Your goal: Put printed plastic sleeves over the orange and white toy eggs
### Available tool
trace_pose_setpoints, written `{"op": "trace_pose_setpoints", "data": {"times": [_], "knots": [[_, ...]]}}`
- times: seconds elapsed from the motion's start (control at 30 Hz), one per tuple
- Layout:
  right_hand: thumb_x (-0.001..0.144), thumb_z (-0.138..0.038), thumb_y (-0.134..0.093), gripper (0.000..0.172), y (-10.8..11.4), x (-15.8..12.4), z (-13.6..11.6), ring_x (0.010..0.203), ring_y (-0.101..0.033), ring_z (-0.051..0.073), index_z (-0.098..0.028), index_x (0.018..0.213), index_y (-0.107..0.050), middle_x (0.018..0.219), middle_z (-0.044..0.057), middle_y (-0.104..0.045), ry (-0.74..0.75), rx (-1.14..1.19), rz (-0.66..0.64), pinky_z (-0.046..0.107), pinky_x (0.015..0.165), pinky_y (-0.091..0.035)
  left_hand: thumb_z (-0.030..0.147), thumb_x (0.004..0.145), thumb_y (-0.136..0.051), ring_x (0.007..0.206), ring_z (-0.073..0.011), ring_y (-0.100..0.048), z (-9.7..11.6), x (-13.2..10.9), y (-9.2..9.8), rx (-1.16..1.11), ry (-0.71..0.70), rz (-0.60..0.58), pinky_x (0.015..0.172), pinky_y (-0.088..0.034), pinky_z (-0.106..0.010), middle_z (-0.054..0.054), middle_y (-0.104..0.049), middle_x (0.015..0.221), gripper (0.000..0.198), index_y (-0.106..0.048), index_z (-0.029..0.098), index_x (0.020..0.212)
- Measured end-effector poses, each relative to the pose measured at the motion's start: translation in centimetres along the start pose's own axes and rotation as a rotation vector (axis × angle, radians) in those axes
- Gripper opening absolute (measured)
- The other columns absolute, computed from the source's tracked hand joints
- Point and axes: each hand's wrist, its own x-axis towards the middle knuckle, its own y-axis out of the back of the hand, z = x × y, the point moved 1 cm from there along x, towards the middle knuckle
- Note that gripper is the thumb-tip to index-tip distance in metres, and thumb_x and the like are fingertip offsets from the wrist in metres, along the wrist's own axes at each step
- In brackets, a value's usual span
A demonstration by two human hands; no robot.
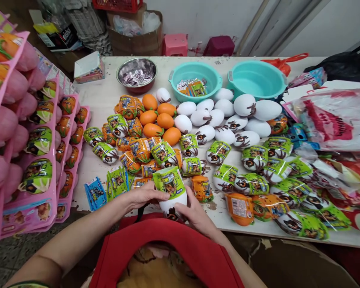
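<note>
At the table's front edge a white egg with a green printed sleeve around its upper part is held between both hands. My left hand grips the sleeve's left side, thumb across its front. My right hand closes on the egg's lower right, with the thumb on the white shell. Just beyond lie sleeved eggs, green and orange, and an orange one rests right of the hands. Flat green sleeves and blue sleeves are stacked to the left.
Pink trays of packed eggs stand at the left. Bare orange eggs and white eggs fill the middle. Behind them are a metal bowl and two teal basins. Plastic bags lie right.
</note>
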Motion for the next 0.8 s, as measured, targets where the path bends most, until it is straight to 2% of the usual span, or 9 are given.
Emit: {"op": "trace_pose_setpoints", "data": {"times": [0.1, 0.2, 0.3, 0.37, 0.5, 0.6, 0.7, 0.8], "knots": [[0.073, -0.053, -0.072, 0.072, 0.4, 0.1, -0.9, 0.121, -0.05, 0.028, -0.026, 0.135, -0.045, 0.133, 0.01, -0.054, -0.029, 0.069, -0.02, 0.043, 0.095, -0.046, 0.034, 0.064, -0.08, 0.093, -0.0234, -0.064, 0.8, -0.3, -0.1, 0.055, -0.031, -0.077, 0.083, -0.049, -0.033, -0.011, -0.07, 0.105, 0.06, -0.063, 0.015, 0.119], [0.066, -0.044, -0.081, 0.069, 0.4, 0.0, -0.8, 0.116, -0.054, 0.03, -0.021, 0.125, -0.054, 0.123, 0.01, -0.061, -0.019, 0.025, -0.04, 0.045, 0.097, -0.045, 0.032, 0.063, -0.081, 0.099, -0.0232, -0.062, 1.5, -0.6, -0.4, 0.131, -0.058, -0.139, 0.09, -0.047, -0.034, -0.008, -0.069, 0.108, 0.067, -0.058, 0.018, 0.125], [0.063, -0.048, -0.081, 0.066, 0.3, -0.5, 0.1, 0.111, -0.057, 0.031, -0.021, 0.118, -0.057, 0.117, 0.009, -0.065, -0.024, -0.003, 0.0, 0.048, 0.1, -0.042, 0.036, 0.064, -0.08, 0.09, -0.0216, -0.063, 1.4, -0.9, -0.4, 0.22, 0.046, -0.133, 0.074, -0.051, -0.029, -0.008, -0.068, 0.107, 0.066, -0.058, 0.02, 0.124], [0.061, -0.054, -0.08, 0.067, 0.3, -1.0, 0.8, 0.112, -0.057, 0.032, -0.021, 0.115, -0.057, 0.115, 0.01, -0.065, -0.047, -0.029, 0.019, 0.049, 0.1, -0.042, 0.04, 0.063, -0.08, 0.083, -0.0196, -0.063, 0.9, -1.1, -0.3, 0.242, 0.122, -0.108, 0.061, -0.049, -0.024, -0.008, -0.067, 0.108, 0.067, -0.058, 0.021, 0.124], [0.061, -0.061, -0.078, 0.069, 0.1, -1.5, 1.5, 0.114, -0.056, 0.033, -0.021, 0.113, -0.056, 0.116, 0.011, -0.065, -0.058, -0.067, 0.022, 0.048, 0.099, -0.042, 0.042, 0.061, -0.081, 0.075, -0.0168, -0.061, 0.0, -1.2, -0.3, 0.248, 0.153, -0.071, 0.056, -0.045, -0.021, -0.007, -0.068, 0.103, 0.068, -0.059, 0.019, 0.121], [0.061, -0.06, -0.077, 0.072, 0.0, -1.4, 1.6, 0.113, -0.057, 0.031, -0.021, 0.117, -0.055, 0.118, 0.011, -0.064, -0.048, -0.042, 0.028, 0.045, 0.099, -0.043, 0.04, 0.062, -0.079, 0.082, -0.0201, -0.062, -0.3, -1.1, -0.6, 0.236, 0.099, -0.063, 0.07, -0.049, -0.027, -0.006, -0.069, 0.097, 0.065, -0.06, 0.016, 0.119], [0.058, -0.055, -0.081, 0.07, 0.4, -1.4, 1.7, 0.111, -0.058, 0.03, -0.021, 0.113, -0.057, 0.118, 0.009, -0.065, -0.069, -0.011, 0.034, 0.044, 0.098, -0.044, 0.036, 0.063, -0.078, 0.1, -0.0245, -0.061, -0.6, -1.1, -0.8, 0.187, 0.039, -0.072, 0.089, -0.046, -0.032, -0.004, -0.069, 0.106, 0.064, -0.058, 0.019, 0.122], [0.052, -0.049, -0.085, 0.067, 0.8, -1.6, 2.1, 0.108, -0.06, 0.03, -0.021, 0.107, -0.059, 0.112, 0.007, -0.068, -0.113, -0.018, 0.049, 0.044, 0.097, -0.045, 0.034, 0.064, -0.077, 0.109, -0.0265, -0.058, -1.1, -0.9, -0.8, 0.17, 0.074, -0.109, 0.093, -0.045, -0.033, -0.002, -0.068, 0.113, 0.062, -0.057, 0.023, 0.122]]}}
